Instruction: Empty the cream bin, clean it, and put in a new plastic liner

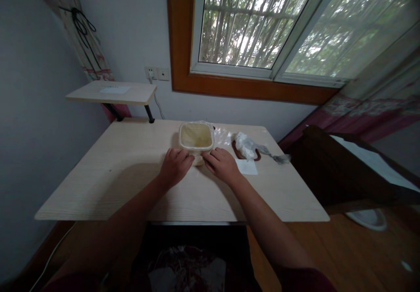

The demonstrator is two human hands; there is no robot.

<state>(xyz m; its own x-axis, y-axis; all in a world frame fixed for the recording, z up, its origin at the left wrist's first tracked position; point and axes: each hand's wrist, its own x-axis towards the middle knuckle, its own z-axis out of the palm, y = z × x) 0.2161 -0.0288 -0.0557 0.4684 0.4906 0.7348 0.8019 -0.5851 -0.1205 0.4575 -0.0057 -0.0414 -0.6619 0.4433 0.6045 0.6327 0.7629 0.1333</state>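
A pale, rounded-square plastic container (196, 146) stands near the middle of the desk, its open top tilted toward me. Its inside looks yellowish, and no contents can be made out. My left hand (176, 164) is closed at the container's near left side, fingers curled against it. On the near right side, my right hand (220, 164) is closed in the same way, thumb and fingers at the front wall. A small ridged patch of that wall shows between both hands. The fingertips are partly hidden, so the exact grip is unclear.
Right of the container lie clear plastic wrap (223, 136), a crumpled clear bag (246, 145) over a brown curved object (257, 155), and a white paper (246, 167). A raised shelf (95, 91) stands at the desk's (124, 152) back left. A dark piece of furniture (315, 165) adjoins the right.
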